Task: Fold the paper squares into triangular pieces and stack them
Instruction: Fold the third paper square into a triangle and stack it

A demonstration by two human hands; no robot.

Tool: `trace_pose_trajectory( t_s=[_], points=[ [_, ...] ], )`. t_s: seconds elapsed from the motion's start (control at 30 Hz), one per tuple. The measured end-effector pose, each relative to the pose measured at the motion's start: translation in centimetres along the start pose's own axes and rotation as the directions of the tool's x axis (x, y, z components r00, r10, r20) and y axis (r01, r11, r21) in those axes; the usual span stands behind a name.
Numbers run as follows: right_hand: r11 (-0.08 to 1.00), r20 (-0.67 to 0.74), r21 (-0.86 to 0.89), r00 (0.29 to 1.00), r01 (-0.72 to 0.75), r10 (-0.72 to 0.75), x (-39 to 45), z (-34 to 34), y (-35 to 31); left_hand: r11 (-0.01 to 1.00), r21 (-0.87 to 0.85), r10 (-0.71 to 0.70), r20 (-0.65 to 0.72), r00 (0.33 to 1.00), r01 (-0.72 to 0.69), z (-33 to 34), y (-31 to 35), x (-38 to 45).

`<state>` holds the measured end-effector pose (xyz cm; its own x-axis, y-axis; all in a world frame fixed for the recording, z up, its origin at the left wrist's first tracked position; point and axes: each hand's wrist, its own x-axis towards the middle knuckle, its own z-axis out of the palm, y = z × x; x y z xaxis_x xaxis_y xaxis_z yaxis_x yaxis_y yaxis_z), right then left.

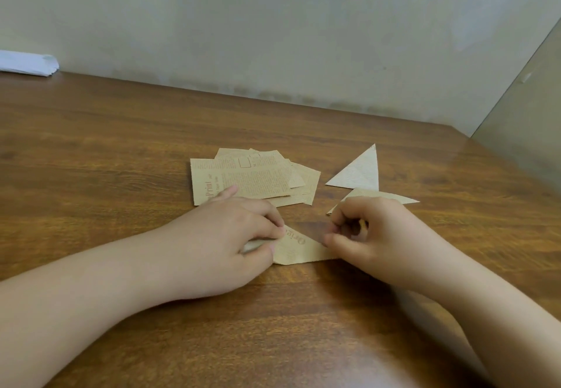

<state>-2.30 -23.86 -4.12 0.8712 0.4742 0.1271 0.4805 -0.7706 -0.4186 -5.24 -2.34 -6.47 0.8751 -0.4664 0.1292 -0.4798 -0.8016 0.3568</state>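
A tan printed paper piece (pixel 299 249) lies on the wooden table (pixel 121 150) between my hands, partly folded. My left hand (pixel 239 235) pinches its left end with curled fingers and thumb. My right hand (pixel 370 229) pinches its right end, fingers curled. Behind my left hand lies a loose pile of several unfolded printed paper squares (pixel 252 179). To the right, one folded triangle (pixel 359 172) lies flat. A second folded triangle (pixel 382 195) lies just behind my right hand, partly hidden by it.
A white folded object (pixel 27 62) rests at the table's far left by the wall. A pale wall (pixel 273 38) runs along the back edge, and a grey panel (pixel 528 132) closes the right side.
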Motion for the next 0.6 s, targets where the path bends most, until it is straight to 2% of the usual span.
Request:
trace_pose_trajectory(
  t_s=[0.13, 0.27, 0.4, 0.6],
  points=[
    [0.990, 0.072, 0.053, 0.989, 0.129, -0.133, -0.4, 1.7, -1.3, 1.000, -0.009, 0.012, -0.015, 1.000, -0.012, 0.1, 0.1, 0.0],
    [0.985, -0.026, 0.067, 0.987, 0.161, -0.159, -0.6, 3.2, -1.0, 0.999, 0.026, -0.032, -0.114, 0.993, 0.035, 1.1, 1.1, -0.1],
    [0.980, -0.058, 0.044, 0.980, 0.196, -0.193, -0.4, 3.6, -1.0, 0.994, 0.070, -0.069, -0.199, 0.978, 0.084, 2.0, 1.5, 0.2],
    [0.977, -0.075, 0.058, 0.977, 0.206, -0.201, -0.5, 3.8, -0.9, 0.985, 0.110, -0.107, -0.205, 0.973, 0.131, 1.9, 2.2, 0.0]
  ],
)
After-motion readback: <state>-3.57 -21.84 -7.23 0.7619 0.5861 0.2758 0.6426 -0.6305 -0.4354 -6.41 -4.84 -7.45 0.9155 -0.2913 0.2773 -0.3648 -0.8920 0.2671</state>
